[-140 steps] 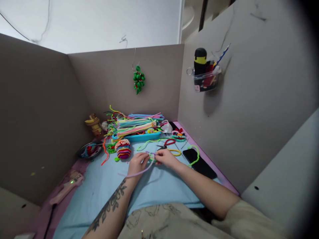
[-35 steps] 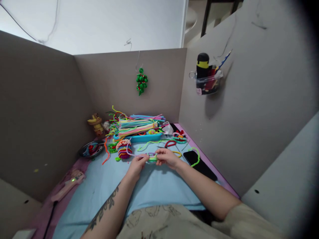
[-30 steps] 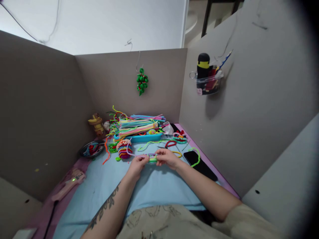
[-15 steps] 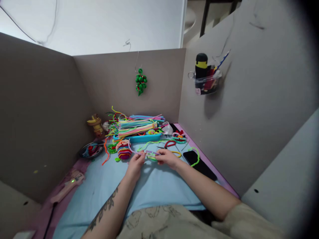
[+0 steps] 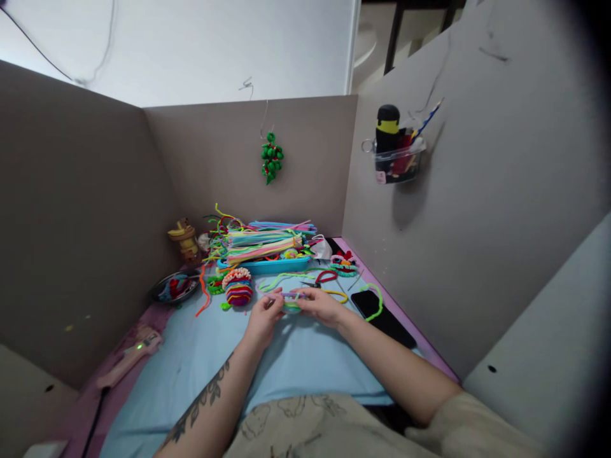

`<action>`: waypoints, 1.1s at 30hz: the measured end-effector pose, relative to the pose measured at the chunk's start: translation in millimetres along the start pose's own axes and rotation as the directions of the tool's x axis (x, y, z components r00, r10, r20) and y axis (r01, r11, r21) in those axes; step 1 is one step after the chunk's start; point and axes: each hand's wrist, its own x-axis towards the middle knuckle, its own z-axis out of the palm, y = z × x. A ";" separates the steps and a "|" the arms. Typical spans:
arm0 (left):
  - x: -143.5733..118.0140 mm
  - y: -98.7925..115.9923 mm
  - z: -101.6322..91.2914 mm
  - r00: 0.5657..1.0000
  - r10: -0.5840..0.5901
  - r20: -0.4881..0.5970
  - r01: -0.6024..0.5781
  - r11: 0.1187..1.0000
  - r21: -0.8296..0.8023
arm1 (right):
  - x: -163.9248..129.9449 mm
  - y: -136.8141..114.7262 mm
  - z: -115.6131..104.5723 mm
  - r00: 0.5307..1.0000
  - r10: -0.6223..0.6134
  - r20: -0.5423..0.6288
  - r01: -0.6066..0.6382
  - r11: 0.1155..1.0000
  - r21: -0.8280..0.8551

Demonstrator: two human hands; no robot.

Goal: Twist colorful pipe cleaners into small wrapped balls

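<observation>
Between my two hands, a purple pipe cleaner [image 5: 291, 294] is stretched along the top of a small green pipe-cleaner piece [image 5: 291, 307]. My left hand [image 5: 266, 312] pinches the left side, thumb and fingers closed. On the right side, my right hand [image 5: 319, 302] grips the same work with bent fingers. The fingers partly cover the piece, so its full shape is hidden. Just left of my left hand stands a striped, multicoloured pipe-cleaner piece [image 5: 238, 289] with a pale pink top. Scissors with red and yellow handles [image 5: 326, 276] lie just beyond my right hand.
A blue tray [image 5: 279, 265] heaped with bundles of pipe cleaners [image 5: 265, 243] stands at the back. To the right lies a black phone [image 5: 384, 318]; to the left are a metal bowl [image 5: 175, 288] and a pink glue gun [image 5: 131, 357]. Grey panels [image 5: 248, 159] enclose the table.
The loose purple end that stuck up to the left of my left hand has come down and back. My left hand has shifted slightly right, closer to my right hand.
</observation>
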 end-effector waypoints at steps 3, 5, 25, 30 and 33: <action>-2.0 -0.2 2.1 1.000 0.023 0.003 -0.023 0.999 0.024 | 0.5 0.7 3.7 0.998 0.061 -0.020 -0.059 0.995 0.082; -2.6 1.1 2.6 1.000 0.027 0.015 -0.027 1.000 0.010 | 1.2 0.9 3.8 0.997 0.069 -0.029 -0.065 0.990 0.123; 15.9 13.6 -21.1 0.994 0.075 -0.077 -0.096 0.945 -0.313 | 5.6 -6.8 -26.2 0.970 -0.187 -0.157 0.130 0.939 -0.319; 23.5 25.4 -31.8 0.972 0.095 -0.213 -0.168 0.920 -0.353 | 9.7 -11.2 -42.4 0.951 -0.166 -0.260 0.084 0.950 -0.301; 23.9 28.9 -33.9 0.956 0.149 -0.251 -0.222 0.931 -0.290 | 9.7 -13.9 -45.4 0.942 -0.167 -0.293 0.074 0.950 -0.303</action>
